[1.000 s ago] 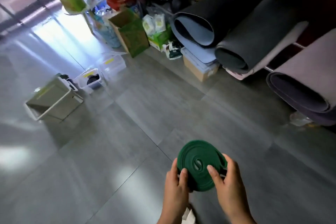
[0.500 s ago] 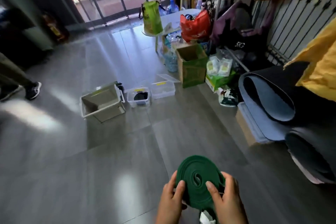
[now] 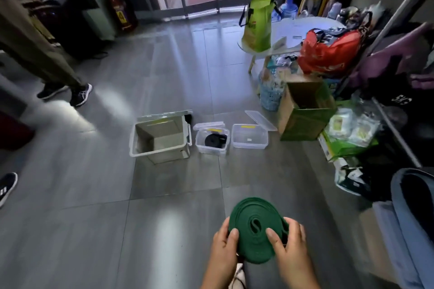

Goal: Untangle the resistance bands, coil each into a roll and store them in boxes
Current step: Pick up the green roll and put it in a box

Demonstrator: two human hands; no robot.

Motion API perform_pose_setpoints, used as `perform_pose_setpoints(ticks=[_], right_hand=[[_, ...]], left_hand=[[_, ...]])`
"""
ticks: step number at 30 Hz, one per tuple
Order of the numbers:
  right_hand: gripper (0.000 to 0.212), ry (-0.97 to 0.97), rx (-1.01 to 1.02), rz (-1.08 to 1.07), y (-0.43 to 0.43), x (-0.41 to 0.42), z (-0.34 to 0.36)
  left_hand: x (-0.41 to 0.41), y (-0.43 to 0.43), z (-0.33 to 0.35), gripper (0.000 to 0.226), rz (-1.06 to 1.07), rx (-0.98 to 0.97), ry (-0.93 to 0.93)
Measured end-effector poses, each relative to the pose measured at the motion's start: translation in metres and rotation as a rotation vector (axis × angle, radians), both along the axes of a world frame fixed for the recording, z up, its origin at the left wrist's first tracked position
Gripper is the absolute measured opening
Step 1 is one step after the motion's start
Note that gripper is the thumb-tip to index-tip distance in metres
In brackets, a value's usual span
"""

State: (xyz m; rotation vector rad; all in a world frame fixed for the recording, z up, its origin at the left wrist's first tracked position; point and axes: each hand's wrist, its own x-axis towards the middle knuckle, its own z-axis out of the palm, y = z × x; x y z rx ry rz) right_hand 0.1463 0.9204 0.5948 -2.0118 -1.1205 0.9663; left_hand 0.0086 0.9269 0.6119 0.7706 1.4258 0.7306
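The coiled green resistance band (image 3: pixel 254 230) is grasped at its edges by the left hand (image 3: pixel 224 248) and right hand (image 3: pixel 290 248); the empty clear box (image 3: pixel 249 145) lies straight ahead, well apart, neither grip nearer.

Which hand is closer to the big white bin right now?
Left. The left hand grips the green roll's left edge, with the bin ahead and to its left; the right hand grips the right edge, farther away.
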Motion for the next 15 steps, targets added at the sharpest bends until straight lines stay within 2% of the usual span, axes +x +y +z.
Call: perform_pose_setpoints(ticks=[5, 10, 15], right_hand=[[0.041, 0.043, -0.006, 0.011, 0.104, -0.006, -0.014], [0.041, 0.052, -0.074, -0.048, 0.193, 0.007, -0.038], [0.041, 0.052, -0.136, -0.059, 0.298, 0.021, -0.074]], left_hand=[[-0.006, 0.106, -0.022, 0.028, 0.015, -0.068, 0.057], [0.011, 0.205, -0.036, 0.031, -0.034, -0.053, 0.036], [0.032, 0.308, -0.077, 0.017, 0.075, -0.141, 0.077]])
